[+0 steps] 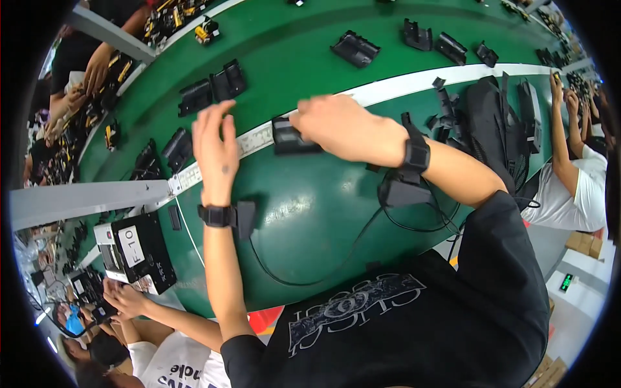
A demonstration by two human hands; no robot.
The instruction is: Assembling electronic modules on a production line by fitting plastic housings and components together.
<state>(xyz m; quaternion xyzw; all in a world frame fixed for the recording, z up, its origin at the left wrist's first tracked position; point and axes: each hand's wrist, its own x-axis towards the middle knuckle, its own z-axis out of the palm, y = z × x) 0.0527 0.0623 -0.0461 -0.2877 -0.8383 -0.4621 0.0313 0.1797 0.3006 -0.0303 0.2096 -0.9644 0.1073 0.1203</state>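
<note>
My left hand (217,145) is raised over the white rail with its fingers stretched and apart, holding nothing. It is nearest to a pair of black plastic housings (228,80) on the green belt beyond. Partly smeared by motion, my right hand (346,126) has its bent fingers at the upper right of another black plastic housing (294,142). That housing overlaps the rail's near edge, and the grip on its far side is hidden. Each wrist wears a black strap with a box-shaped device, such as the left one (218,216), and a cable runs from it.
The white rail (394,88) separates my green tabletop from the belt. More black housings (356,48) lie along the belt. To the right are small black pieces (445,107) and a black bag (488,129). A black box (155,249) and a grey post (97,200) stand left. Co-workers sit on both sides.
</note>
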